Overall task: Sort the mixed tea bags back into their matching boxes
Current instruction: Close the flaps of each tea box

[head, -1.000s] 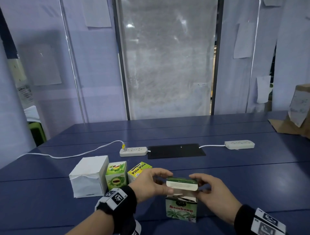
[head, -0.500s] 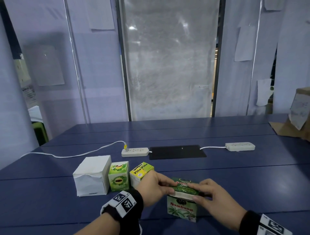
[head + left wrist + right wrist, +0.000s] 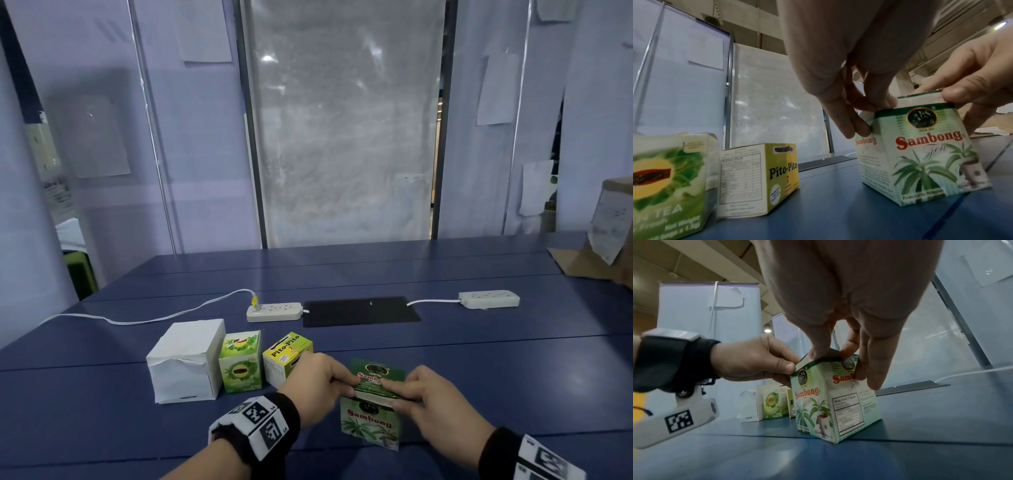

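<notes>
A green-and-white Sambong tea box stands upright on the blue table, right in front of me. Its dark green lid is folded down over the top. My left hand pinches the box's upper left corner, as the left wrist view shows. Gripping the lid from the right is my right hand, thumb on the front top edge and fingers over the top. No loose tea bags are in view.
Left of the Sambong box stand three boxes in a row: a yellow Pito-Pito box, a green tea box and a plain white box. Farther back lie two power strips and a black mat. A cardboard box sits far right.
The Sambong lid was raised a second ago; both hands have brought it down onto the box top and moved lower with it.
</notes>
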A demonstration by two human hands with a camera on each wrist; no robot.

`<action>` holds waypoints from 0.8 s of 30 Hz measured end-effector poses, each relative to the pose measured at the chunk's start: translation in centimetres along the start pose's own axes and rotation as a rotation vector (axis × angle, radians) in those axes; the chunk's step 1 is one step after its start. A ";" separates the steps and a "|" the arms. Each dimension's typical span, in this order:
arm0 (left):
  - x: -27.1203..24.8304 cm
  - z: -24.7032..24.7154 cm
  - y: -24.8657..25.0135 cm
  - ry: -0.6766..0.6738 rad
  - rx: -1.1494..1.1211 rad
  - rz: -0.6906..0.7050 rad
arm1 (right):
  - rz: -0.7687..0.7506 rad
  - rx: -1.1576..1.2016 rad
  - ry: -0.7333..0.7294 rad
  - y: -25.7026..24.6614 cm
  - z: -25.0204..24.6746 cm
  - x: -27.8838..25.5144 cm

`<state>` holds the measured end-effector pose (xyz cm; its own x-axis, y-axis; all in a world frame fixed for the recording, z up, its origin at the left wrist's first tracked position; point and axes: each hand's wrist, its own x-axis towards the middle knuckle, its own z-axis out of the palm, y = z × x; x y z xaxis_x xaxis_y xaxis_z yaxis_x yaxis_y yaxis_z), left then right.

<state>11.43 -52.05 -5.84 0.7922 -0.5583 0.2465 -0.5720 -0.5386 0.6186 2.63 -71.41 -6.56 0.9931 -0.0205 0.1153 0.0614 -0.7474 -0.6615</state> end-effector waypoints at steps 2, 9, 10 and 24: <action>0.2 0.0 0.0 -0.023 0.047 0.003 | -0.017 -0.064 -0.012 -0.2 -0.1 -0.1; 0.4 0.0 -0.8 -0.108 0.158 0.033 | -0.115 -0.508 -0.099 -1.2 -0.4 -0.8; 0.3 0.0 -1.1 -0.125 0.171 0.037 | -0.121 -0.554 -0.110 -1.1 -0.4 -0.7; 2.0 -6.5 -5.7 -0.087 0.486 -0.373 | 0.048 -0.142 0.121 1.7 -0.1 6.9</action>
<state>17.59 -46.00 -4.03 0.9491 -0.3150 0.0046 -0.3072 -0.9220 0.2355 9.54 -72.93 -6.82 0.9749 -0.1314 0.1800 -0.0089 -0.8299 -0.5579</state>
